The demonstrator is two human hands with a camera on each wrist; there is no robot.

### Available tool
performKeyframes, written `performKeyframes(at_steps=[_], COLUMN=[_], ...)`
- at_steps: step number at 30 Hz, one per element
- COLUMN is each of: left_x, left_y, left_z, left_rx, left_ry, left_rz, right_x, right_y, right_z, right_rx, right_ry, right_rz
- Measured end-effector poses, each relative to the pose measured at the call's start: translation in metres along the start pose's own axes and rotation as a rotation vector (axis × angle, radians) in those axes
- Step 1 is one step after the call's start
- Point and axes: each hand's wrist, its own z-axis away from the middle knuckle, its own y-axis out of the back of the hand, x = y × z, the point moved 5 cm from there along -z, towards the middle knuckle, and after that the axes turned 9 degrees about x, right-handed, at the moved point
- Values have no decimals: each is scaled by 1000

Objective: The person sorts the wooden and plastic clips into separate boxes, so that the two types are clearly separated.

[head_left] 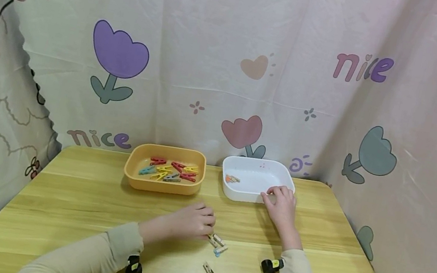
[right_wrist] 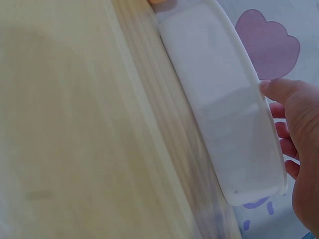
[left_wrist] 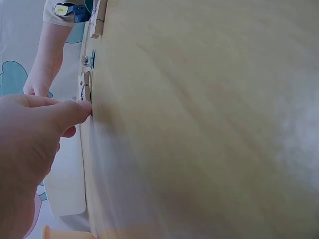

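My left hand (head_left: 188, 221) is low over the table, thumb and forefinger pinching the end of a small wooden clothespin (left_wrist: 85, 82). Right beside those fingertips lie another wooden clothespin (head_left: 219, 239) and one with a blue decoration (head_left: 220, 251). A further wooden clothespin (head_left: 209, 270) lies nearer the front. My right hand (head_left: 282, 209) reaches over the near right rim of the white bin (head_left: 240, 196), its thumb at the rim and fingers curled on the inner side. Whether anything is between those fingers is hidden. A wooden clothespin with an orange decoration (head_left: 232, 179) lies inside the bin's left end.
An orange bin (head_left: 161, 188) with several red, yellow and blue-green clothespins stands left of the white bin. Both sit at the table's back edge, before a printed curtain (head_left: 215, 58). Each wrist carries a small black camera (head_left: 271, 266).
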Motion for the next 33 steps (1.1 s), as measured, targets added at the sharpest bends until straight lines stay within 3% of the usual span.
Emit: performKeyframes(at_steps=[8,18,25,33], left_x=[-5,-23,-37,-58], left_y=[3,15,19,22], left_z=[-7,-15,-23,-32], left_rx=[31,-6,72,97], left_ry=[14,121,160,248], left_rz=[-25,30,20,11], right_x=[0,0,0,2], right_y=[0,1,1,1], right_z=[1,1,1,0], right_rx=[7,-9,2,-1], right_ry=[3,-10,1,-2], right_rz=[-1,-3,-6,-13])
